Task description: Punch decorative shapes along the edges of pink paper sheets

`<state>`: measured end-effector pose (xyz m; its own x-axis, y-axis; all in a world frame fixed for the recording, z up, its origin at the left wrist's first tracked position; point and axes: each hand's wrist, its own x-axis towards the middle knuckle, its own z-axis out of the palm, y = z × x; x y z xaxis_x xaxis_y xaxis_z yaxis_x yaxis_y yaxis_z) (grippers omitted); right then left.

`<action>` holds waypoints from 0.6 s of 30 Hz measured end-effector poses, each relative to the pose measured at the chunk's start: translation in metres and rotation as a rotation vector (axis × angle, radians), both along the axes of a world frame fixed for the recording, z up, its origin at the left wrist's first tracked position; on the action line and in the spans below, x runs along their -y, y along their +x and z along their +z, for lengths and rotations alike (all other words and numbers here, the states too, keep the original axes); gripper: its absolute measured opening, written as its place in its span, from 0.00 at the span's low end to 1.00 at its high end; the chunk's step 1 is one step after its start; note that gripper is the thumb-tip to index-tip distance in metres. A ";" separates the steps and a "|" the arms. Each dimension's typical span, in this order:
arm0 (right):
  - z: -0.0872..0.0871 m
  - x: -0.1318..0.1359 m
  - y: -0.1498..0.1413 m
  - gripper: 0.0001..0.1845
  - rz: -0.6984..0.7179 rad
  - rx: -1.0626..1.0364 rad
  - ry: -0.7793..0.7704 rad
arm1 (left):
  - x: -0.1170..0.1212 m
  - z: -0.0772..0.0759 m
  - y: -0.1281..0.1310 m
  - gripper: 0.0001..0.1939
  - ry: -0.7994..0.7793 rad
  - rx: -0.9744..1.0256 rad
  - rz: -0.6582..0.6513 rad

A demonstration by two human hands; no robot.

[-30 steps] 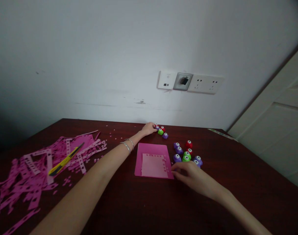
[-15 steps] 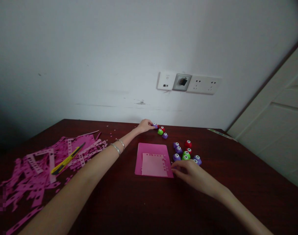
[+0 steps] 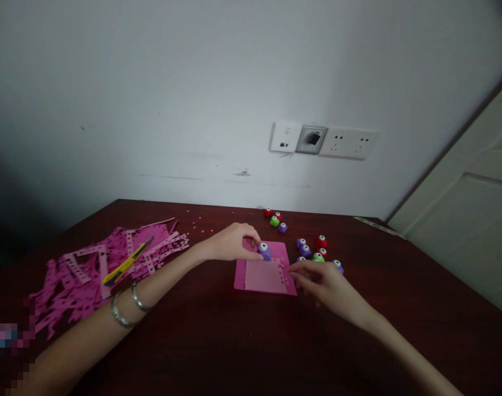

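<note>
My left hand (image 3: 235,242) pinches a small purple paper punch (image 3: 265,252) with a white round top, over the far part of a pink card (image 3: 240,275). On that card lies a paler pink sheet (image 3: 264,276); tiny punched shapes line its right side. My right hand (image 3: 321,281) is at the card's right edge, thumb and forefinger brought together. Whether they grip the edge or a tiny piece cannot be made out. Beyond my right hand stand several more punches, among them a red punch (image 3: 321,241) and a green punch (image 3: 318,257), some partly hidden by it.
Pink punched paper strips (image 3: 83,275) are heaped at the left, with a yellow utility knife (image 3: 127,261) on top. Another group of punches, including a green one (image 3: 274,221), stands near the wall. A patterned strip (image 3: 378,227) lies at the far right edge of the table.
My left hand has come from the back of the table toward me, bringing the purple punch over the card. My right hand has stayed by the card's right edge.
</note>
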<state>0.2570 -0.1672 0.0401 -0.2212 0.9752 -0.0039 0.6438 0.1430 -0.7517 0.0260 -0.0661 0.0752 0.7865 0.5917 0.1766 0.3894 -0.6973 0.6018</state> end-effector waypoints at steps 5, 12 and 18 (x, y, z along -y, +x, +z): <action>-0.009 0.003 -0.009 0.18 -0.048 -0.137 -0.069 | 0.013 -0.010 0.002 0.12 0.002 -0.063 -0.105; -0.012 0.007 -0.017 0.17 0.047 -0.144 -0.030 | 0.025 -0.014 0.010 0.13 -0.050 -0.039 -0.182; -0.011 0.008 -0.020 0.11 0.055 -0.133 0.031 | 0.032 -0.018 0.016 0.11 -0.025 -0.007 -0.162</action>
